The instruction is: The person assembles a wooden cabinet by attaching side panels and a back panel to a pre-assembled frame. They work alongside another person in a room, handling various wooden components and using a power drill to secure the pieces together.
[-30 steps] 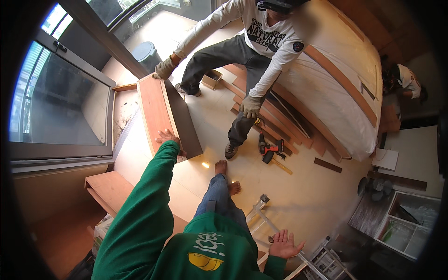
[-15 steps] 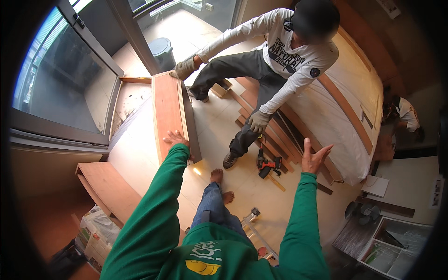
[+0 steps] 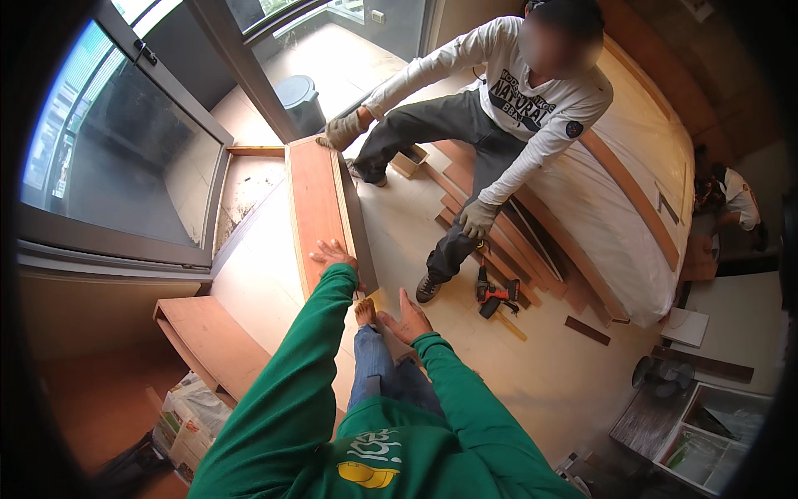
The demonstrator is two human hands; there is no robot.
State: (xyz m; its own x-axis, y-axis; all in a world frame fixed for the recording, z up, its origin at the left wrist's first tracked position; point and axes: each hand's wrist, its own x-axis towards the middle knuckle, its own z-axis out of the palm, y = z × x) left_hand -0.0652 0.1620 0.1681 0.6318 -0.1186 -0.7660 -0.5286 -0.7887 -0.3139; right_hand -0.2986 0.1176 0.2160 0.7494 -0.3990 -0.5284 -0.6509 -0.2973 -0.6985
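A long wooden box panel (image 3: 314, 198) with a reddish-brown face and pale edges stands on the floor ahead of me, left of centre. My left hand (image 3: 334, 256) lies flat on its near end, fingers spread. Just to the right, my right hand (image 3: 406, 318) hangs in the air above my feet, thumb apart from the fingers and nothing in it. Across from me a co-worker (image 3: 515, 108) in a white long-sleeved shirt rests one gloved hand (image 3: 342, 130) on the panel's far end. The other gloved hand (image 3: 478, 219) lies on the knee.
A red and black cordless drill (image 3: 496, 293) lies on the floor near several wooden planks (image 3: 499, 241). A plastic-wrapped bed-like block (image 3: 640, 224) fills the right. Left stand a second wooden box (image 3: 212, 333) and a glass door (image 3: 125, 141). Another person (image 3: 738, 200) is at far right.
My right hand has swung left and inward, from beside the planks to near the panel's end. My left hand stays on the panel. The view has shifted slightly, and the co-worker's head is raised.
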